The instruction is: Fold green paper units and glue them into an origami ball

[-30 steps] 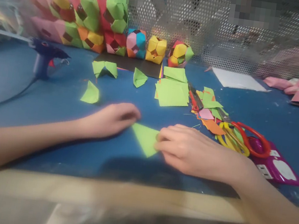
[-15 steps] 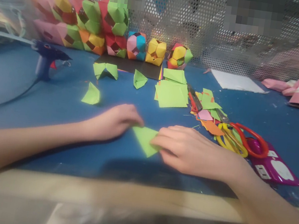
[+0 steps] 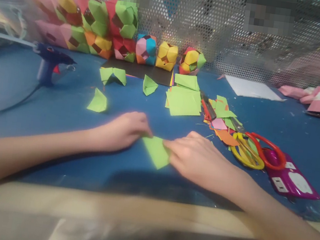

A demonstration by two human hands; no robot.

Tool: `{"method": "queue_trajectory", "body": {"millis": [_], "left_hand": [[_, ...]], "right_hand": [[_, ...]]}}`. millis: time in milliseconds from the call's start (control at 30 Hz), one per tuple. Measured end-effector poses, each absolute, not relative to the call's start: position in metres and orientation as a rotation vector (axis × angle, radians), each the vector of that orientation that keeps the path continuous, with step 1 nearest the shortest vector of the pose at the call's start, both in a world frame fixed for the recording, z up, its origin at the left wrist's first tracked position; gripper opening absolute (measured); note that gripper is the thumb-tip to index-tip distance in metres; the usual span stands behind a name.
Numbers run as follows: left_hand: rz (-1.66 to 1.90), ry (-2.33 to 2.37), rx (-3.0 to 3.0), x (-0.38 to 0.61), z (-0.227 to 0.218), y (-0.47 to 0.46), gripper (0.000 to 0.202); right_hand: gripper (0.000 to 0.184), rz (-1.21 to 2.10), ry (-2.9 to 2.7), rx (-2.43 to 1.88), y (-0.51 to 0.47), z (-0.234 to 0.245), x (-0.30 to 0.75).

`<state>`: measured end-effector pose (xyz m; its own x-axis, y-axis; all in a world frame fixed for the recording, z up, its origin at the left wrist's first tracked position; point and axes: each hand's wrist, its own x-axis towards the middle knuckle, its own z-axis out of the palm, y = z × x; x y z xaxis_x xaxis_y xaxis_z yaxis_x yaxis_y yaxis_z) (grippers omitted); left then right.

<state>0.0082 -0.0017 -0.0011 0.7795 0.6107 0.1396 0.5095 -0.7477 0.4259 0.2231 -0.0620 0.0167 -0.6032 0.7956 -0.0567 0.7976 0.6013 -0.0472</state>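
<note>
A small folded piece of green paper (image 3: 156, 153) lies on the blue tabletop in front of me. My left hand (image 3: 127, 130) is closed at its upper left corner, the fingertips pinching or pressing that corner. On the right side, my right hand (image 3: 192, 155) has its fingers drawn together, with the fingertips on the paper's right edge. Beyond my hands stand folded green paper pieces (image 3: 98, 101), and a stack of green paper squares (image 3: 184, 101) lies behind my right hand.
Several multicoloured paper balls (image 3: 167, 55) line the back by a perforated metal screen (image 3: 220, 33). A blue glue gun (image 3: 47, 65) with a cord stands left. Paper scraps (image 3: 226, 136), scissors with yellow and red handles (image 3: 267, 153) and a purple packet (image 3: 297, 181) lie right.
My right hand has shifted slightly and its fingers have drawn to the paper's right edge, uncovering more of it. My left hand stays at the upper left corner.
</note>
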Motion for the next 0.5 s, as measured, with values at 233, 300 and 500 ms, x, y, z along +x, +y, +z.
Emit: {"method": "queue_trajectory", "body": {"millis": [233, 300, 500], "left_hand": [[0.387, 0.988, 2.545, 0.007, 0.004, -0.002, 0.026], [0.377, 1.041, 2.541, 0.005, 0.005, 0.0, 0.024], [0.396, 1.125, 2.561, 0.003, 0.005, 0.0, 0.022]], "right_hand": [[0.028, -0.077, 2.567, 1.499, -0.063, 0.041, 0.241], [0.029, -0.074, 2.54, 1.473, -0.062, 0.043, 0.245], [0.028, -0.162, 2.591, 1.49, -0.059, 0.041, 0.253]]}}
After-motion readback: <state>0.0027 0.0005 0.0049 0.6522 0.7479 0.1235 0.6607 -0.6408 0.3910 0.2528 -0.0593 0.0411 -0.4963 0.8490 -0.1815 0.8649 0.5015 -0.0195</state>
